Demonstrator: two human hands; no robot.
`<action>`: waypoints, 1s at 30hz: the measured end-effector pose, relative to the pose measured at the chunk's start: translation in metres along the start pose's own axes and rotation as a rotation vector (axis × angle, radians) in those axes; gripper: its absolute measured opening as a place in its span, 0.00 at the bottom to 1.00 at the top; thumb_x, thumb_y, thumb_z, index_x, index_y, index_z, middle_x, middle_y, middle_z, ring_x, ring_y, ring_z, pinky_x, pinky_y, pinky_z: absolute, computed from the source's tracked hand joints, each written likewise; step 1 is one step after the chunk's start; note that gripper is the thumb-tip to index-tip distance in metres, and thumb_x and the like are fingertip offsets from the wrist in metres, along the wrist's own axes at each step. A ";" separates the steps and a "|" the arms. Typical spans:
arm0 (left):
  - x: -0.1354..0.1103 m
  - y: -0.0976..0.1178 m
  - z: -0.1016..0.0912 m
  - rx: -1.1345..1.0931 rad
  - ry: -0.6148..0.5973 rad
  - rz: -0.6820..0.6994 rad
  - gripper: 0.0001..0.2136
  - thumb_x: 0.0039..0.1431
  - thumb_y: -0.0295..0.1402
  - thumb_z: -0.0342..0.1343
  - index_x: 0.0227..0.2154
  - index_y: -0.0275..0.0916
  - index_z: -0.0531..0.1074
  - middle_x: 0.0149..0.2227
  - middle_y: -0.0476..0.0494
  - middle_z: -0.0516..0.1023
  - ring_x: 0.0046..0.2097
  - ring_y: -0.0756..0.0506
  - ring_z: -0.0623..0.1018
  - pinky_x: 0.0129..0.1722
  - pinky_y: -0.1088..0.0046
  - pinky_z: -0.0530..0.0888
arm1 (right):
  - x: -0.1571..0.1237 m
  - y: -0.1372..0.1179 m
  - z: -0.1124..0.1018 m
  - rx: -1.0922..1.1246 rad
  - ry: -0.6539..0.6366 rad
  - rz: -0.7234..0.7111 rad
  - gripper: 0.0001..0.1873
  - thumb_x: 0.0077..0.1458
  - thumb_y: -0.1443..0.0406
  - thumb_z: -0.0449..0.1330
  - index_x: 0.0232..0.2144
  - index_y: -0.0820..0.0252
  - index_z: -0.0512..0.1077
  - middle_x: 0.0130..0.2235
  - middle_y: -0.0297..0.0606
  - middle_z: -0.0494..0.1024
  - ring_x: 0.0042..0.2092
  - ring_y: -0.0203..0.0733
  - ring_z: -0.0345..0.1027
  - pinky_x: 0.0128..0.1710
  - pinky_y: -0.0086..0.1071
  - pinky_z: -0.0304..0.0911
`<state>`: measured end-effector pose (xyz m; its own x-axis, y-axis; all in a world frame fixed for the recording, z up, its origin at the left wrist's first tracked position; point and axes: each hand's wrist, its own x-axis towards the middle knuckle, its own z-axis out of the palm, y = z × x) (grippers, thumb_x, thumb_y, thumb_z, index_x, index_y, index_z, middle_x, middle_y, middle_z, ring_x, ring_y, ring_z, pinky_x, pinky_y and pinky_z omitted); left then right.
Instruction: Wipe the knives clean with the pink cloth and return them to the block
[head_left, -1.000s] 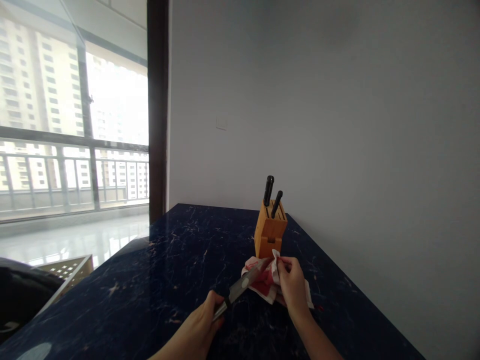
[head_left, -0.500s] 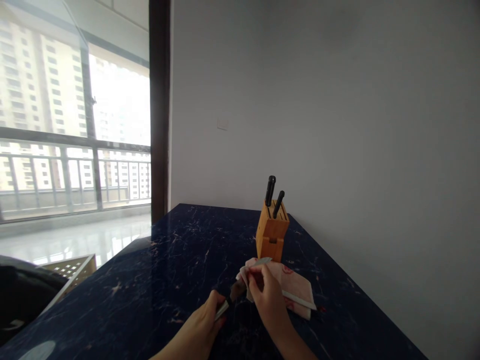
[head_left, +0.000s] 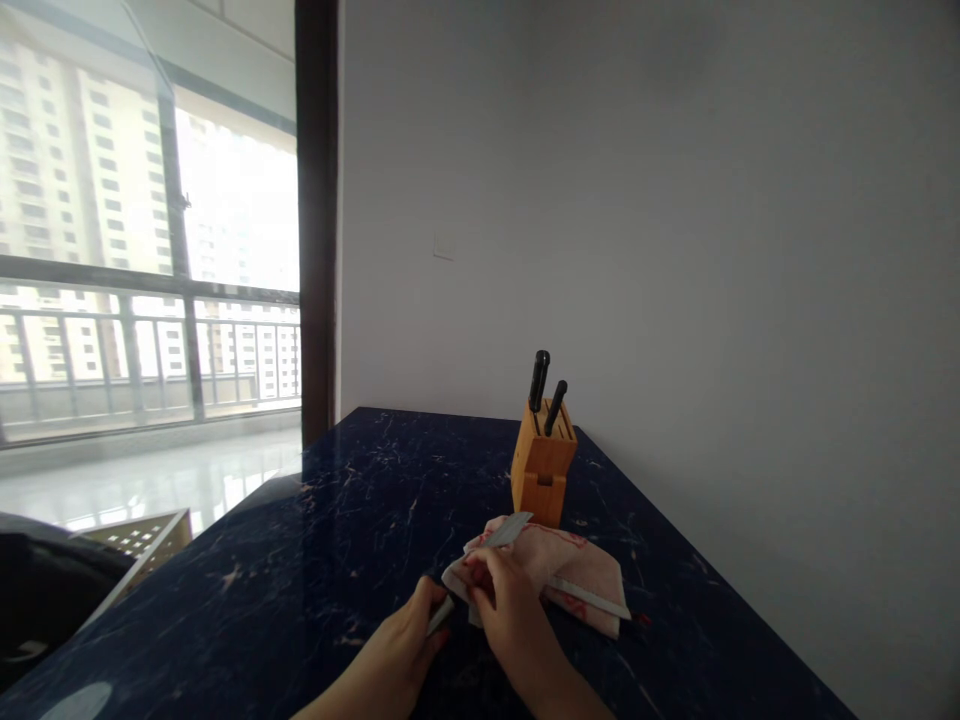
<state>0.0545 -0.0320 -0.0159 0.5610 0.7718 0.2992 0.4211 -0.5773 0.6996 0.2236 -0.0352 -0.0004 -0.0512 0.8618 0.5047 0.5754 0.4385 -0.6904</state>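
My left hand is closed round the handle of a knife, whose blade points away and to the right. Pinched in my right hand is a fold of a pink and white cloth, wrapped over the blade near the handle. The blade's tip sticks out bare beyond the cloth. The rest of the cloth lies on the table to the right. Just behind it stands a wooden knife block with two black-handled knives in its slots.
The dark blue marbled table runs back to a grey wall on the right. At the left are a black item, a perforated light panel and a large window.
My right hand has slid the cloth along the blade toward the handle, nearer my left hand. More of the blade's tip now shows. My left hand has barely moved.
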 end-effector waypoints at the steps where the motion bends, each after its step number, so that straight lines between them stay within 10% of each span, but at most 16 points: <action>1: 0.000 0.000 0.000 -0.003 -0.001 0.006 0.08 0.57 0.25 0.43 0.38 0.42 0.56 0.39 0.45 0.73 0.40 0.49 0.73 0.40 0.77 0.66 | 0.000 -0.001 0.000 -0.005 -0.010 0.002 0.18 0.42 0.78 0.49 0.35 0.58 0.68 0.36 0.37 0.73 0.40 0.42 0.67 0.43 0.35 0.61; 30: 0.000 -0.004 0.001 0.055 -0.001 0.069 0.09 0.58 0.25 0.43 0.41 0.41 0.58 0.41 0.42 0.73 0.41 0.47 0.73 0.41 0.75 0.67 | 0.002 -0.002 0.000 -0.059 0.025 -0.034 0.11 0.47 0.76 0.52 0.30 0.59 0.68 0.35 0.37 0.73 0.41 0.42 0.66 0.45 0.36 0.58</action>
<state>0.0540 -0.0299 -0.0194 0.5910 0.7291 0.3450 0.4193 -0.6431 0.6407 0.2224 -0.0344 0.0026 -0.0513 0.8399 0.5403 0.6210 0.4506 -0.6414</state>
